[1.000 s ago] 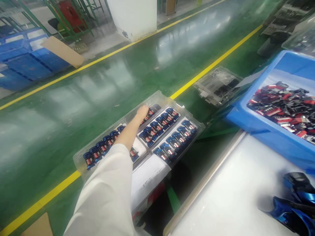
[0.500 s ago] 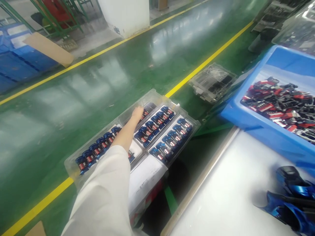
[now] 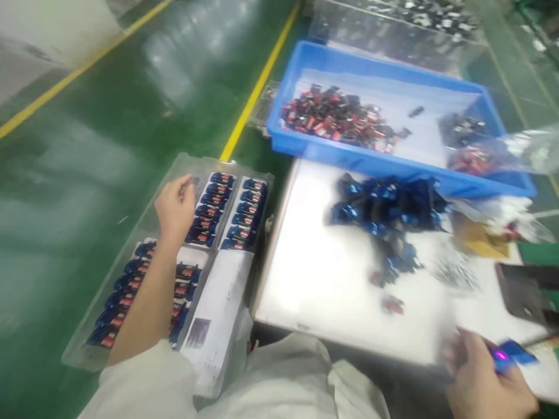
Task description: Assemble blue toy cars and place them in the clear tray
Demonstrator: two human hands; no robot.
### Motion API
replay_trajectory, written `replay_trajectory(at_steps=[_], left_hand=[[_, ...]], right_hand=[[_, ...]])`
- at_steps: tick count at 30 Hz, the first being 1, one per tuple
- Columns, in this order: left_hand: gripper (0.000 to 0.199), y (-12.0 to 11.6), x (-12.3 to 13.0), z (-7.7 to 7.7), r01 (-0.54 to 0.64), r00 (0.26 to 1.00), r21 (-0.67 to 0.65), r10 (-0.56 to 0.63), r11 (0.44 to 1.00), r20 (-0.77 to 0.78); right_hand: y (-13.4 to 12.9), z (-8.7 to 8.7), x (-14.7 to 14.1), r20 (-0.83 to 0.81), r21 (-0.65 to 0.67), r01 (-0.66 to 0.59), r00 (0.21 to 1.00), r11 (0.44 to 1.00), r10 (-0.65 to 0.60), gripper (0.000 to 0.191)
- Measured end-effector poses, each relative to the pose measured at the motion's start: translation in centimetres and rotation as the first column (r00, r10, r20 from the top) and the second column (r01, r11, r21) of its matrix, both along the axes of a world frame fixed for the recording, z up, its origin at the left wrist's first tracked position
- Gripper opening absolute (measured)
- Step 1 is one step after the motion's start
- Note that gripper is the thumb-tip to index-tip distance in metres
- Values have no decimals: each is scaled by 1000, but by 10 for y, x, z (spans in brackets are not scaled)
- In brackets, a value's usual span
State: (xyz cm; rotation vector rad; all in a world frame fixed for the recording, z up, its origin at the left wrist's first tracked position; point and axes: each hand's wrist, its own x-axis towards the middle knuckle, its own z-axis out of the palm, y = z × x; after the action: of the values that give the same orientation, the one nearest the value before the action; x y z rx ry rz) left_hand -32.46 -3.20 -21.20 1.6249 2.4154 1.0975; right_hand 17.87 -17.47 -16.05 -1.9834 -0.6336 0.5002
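Observation:
My left hand [image 3: 174,209] hangs just above a clear plastic tray [image 3: 144,218], fingers loosely curled, with nothing visible in them. The tray holds rows of small blue-and-red packaged parts [image 3: 213,209] and a white paper card [image 3: 216,308]. My forearm hides part of the lower rows. At the lower right, my right hand [image 3: 480,378] is blurred by motion and grips a small blue part [image 3: 510,356] showing a magenta glint. It is just off the near edge of a white table [image 3: 332,291], which bears a heap of glossy blue parts [image 3: 384,203].
A blue plastic crate [image 3: 375,163] of red-and-black parts [image 3: 336,116] stands beyond the table. A clear plastic bag [image 3: 515,148] lies over its right corner. A black flat object [image 3: 519,291] sits at the table's right. Green floor [image 3: 87,174] with a yellow line [image 3: 257,87] lies left.
The view has swung right, bringing the crate to the top middle and the whole table into sight. My right hand has entered with a blue part. My left hand has drawn back over the tray.

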Motion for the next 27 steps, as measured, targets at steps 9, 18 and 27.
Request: replay_trajectory(at_steps=[9,18,27], left_hand=[[19,-74,209,83,804,575,144,-816,577,57],[22,-65,307,77,787,617,11,-787,616,-7],[33,-17,279,87,525,843,34,-514,850,-158]], right_hand=[[-8,3,16,-83,64,-76,993,995,82,36],[-15,1,33,-295,126,-130,942,983,162,54],[-18,7,41,-379,76,-154,910,985,171,60]])
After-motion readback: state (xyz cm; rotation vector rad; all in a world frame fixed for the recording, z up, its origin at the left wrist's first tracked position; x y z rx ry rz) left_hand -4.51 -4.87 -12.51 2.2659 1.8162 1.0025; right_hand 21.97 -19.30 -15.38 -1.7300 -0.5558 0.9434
